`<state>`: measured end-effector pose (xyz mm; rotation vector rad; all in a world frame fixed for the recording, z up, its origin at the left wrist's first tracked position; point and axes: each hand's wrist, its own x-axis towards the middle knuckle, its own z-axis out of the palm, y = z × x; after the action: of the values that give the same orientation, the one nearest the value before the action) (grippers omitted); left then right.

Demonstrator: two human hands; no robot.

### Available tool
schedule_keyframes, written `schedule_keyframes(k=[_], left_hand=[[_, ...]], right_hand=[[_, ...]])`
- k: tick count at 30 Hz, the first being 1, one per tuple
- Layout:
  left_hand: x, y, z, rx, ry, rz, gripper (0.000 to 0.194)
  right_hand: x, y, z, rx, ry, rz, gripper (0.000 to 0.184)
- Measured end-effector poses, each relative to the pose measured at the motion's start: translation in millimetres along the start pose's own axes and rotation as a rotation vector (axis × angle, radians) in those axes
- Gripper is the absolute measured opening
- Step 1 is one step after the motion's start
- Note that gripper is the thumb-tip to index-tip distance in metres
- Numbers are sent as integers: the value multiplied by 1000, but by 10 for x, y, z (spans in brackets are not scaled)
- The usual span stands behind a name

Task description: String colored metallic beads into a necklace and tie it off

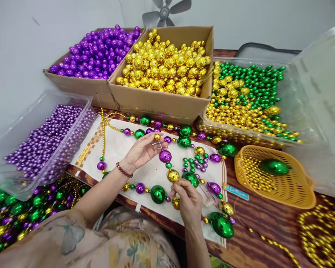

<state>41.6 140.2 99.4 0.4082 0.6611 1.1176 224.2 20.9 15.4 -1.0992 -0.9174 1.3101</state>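
Observation:
My left hand, wearing a brown bead bracelet, pinches a small gold bead between thumb and forefinger. A thin thread runs down from it to a shiny purple bead. Below that, a small green bead and a large gold bead are strung on the same strand. My right hand has its fingers closed at the lower side of the large gold bead, gripping the strand there. Other strung beads, including a large green bead, lie on the white cloth around my hands.
Cardboard boxes of purple beads and gold beads stand at the back. Clear tubs hold small purple beads at left, and green beads with gold ones at right. A yellow basket and gold bead strings are at right.

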Motion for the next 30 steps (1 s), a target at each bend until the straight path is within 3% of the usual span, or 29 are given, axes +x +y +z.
schedule_keyframes(k=[21, 30], left_hand=[[16, 65, -137, 26, -65, -14, 13], [37, 46, -191, -9, -34, -36, 16]], right_hand=[[-23, -64, 36, -27, 33, 63, 18], [-13, -91, 94, -47, 73, 72, 19]])
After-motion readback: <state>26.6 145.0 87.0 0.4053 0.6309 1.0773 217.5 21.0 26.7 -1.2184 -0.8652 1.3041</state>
